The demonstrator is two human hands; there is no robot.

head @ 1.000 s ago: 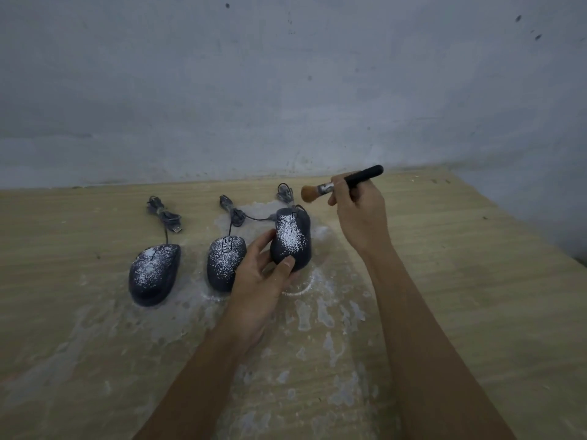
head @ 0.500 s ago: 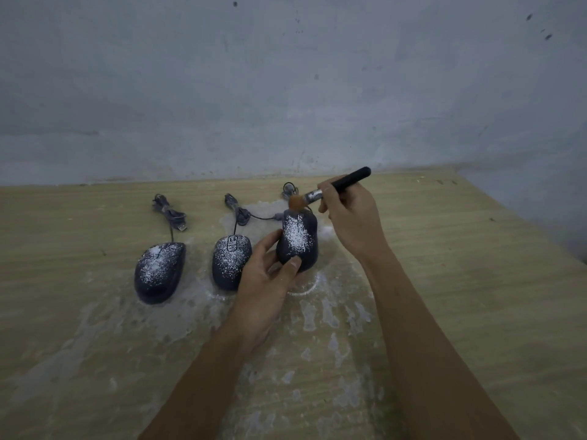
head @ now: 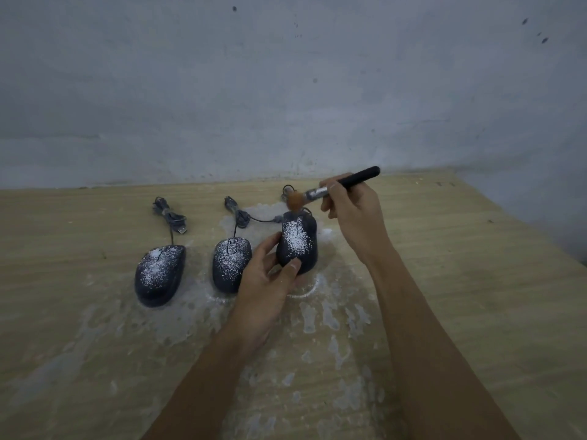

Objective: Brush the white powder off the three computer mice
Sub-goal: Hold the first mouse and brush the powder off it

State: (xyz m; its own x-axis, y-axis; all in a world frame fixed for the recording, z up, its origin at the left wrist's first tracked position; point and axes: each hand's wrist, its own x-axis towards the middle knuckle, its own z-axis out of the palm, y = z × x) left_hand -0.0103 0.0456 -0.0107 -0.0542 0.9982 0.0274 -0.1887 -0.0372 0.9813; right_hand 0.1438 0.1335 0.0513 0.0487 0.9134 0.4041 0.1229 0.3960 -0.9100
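Three dark wired mice dusted with white powder sit in a row on the wooden table. My left hand (head: pixel 265 281) grips the right mouse (head: pixel 300 241) by its near end, tilting it up off the table. My right hand (head: pixel 354 211) holds a black-handled brush (head: pixel 333 188) whose brown bristles touch the far tip of that mouse. The middle mouse (head: pixel 230 265) and the left mouse (head: pixel 158 274) lie flat, both heavily powdered.
Bundled cables lie behind the mice: the left cable (head: pixel 170 215) and the middle cable (head: pixel 238 214). White powder smears (head: pixel 317 315) cover the table around and in front of the mice. A grey wall stands close behind; the table's right edge (head: pixel 521 223) runs diagonally.
My right hand brought the brush down and left, from above the table to the far tip of the right mouse. My left hand kept its grip on that mouse.
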